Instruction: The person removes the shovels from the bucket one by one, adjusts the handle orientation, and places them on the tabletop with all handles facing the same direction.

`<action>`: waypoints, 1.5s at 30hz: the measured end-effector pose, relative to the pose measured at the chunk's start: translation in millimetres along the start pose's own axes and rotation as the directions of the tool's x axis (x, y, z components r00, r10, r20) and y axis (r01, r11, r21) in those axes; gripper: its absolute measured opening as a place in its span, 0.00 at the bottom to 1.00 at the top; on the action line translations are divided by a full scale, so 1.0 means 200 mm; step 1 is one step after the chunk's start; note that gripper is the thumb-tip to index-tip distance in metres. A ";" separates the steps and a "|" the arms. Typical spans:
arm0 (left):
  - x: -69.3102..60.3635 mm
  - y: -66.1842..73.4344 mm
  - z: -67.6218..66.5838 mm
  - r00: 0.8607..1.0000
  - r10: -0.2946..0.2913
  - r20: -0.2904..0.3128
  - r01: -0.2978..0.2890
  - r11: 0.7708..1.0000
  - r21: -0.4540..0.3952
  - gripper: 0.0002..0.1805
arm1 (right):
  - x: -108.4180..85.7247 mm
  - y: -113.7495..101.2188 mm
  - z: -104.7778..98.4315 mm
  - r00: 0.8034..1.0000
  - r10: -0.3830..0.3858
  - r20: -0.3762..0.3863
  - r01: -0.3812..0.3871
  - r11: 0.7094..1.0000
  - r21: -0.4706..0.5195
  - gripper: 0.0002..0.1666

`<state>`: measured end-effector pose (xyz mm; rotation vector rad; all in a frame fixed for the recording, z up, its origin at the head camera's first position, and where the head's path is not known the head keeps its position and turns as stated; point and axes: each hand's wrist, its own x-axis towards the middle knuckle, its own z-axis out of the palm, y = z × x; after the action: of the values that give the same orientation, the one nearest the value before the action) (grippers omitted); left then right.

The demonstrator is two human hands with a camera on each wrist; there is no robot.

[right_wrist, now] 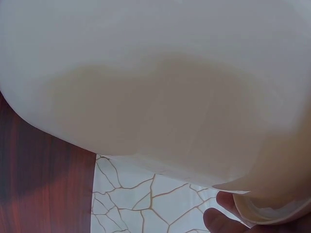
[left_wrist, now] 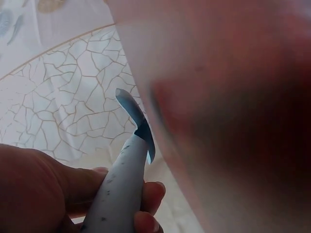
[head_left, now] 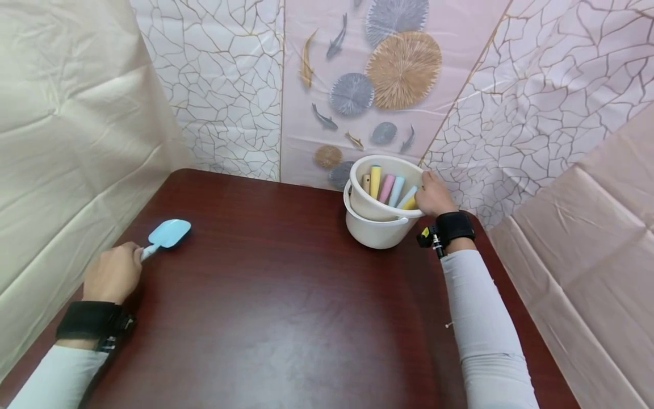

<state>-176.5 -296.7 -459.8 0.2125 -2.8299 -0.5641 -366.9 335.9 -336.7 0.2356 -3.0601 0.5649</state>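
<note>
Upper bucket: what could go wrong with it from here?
The right hand grips the upper bucket on just one side of its rim, so it might tip and spill the coloured handles inside. It also appears nested in the lower bucket, which could stick and come along if it is lifted.

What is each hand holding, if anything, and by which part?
The left hand grips the light-blue shovel by its handle; the right hand grips the upper white bucket by its rim.
</note>
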 end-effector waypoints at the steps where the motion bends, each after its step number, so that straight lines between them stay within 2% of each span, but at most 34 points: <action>1: -0.01 0.00 0.00 1.000 -0.002 0.008 0.002 1.000 0.002 0.14 | 0.00 0.00 0.00 1.000 0.002 0.001 -0.002 1.000 0.003 0.41; 7: -0.03 0.03 0.01 0.997 -0.019 0.078 0.021 1.000 -0.021 0.15 | 0.00 0.03 0.01 1.000 0.008 -0.002 -0.008 1.000 0.014 0.41; 13: -0.05 0.07 0.01 0.994 -0.002 0.108 0.007 0.999 -0.043 0.15 | -0.01 0.05 0.02 1.000 0.010 0.000 -0.010 1.000 0.021 0.41; 20: -0.06 0.09 0.00 0.977 -0.041 0.210 0.046 0.999 -0.017 0.17 | -0.02 0.04 0.02 1.000 0.011 -0.007 -0.011 0.999 0.033 0.41; 24: -0.06 0.10 0.00 0.972 -0.060 0.225 0.060 0.998 0.005 0.18 | -0.03 0.03 0.02 1.000 0.014 -0.006 -0.014 0.999 0.040 0.41; 36: -0.07 0.10 0.01 0.969 -0.069 0.236 0.065 0.998 0.022 0.19 | -0.03 0.02 0.01 1.000 0.008 -0.007 -0.008 0.999 0.036 0.41; 39: -0.07 0.10 0.00 0.972 -0.063 0.225 0.055 0.998 0.041 0.22 | -0.02 0.01 0.00 1.000 0.012 -0.003 -0.012 0.999 0.031 0.42; 42: -0.06 0.13 -0.02 0.979 -0.036 0.200 0.025 0.998 0.055 0.26 | -0.01 0.01 0.01 1.000 0.004 -0.008 -0.004 1.000 0.016 0.42; 45: -0.02 0.20 -0.06 0.991 0.020 0.136 -0.028 0.998 0.059 0.27 | -0.01 0.01 0.01 1.000 -0.002 -0.016 0.002 1.000 0.003 0.42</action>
<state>-174.1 -263.6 -433.7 0.1561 -2.9789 -0.5054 -366.2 337.4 -339.3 0.2338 -3.0438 0.5683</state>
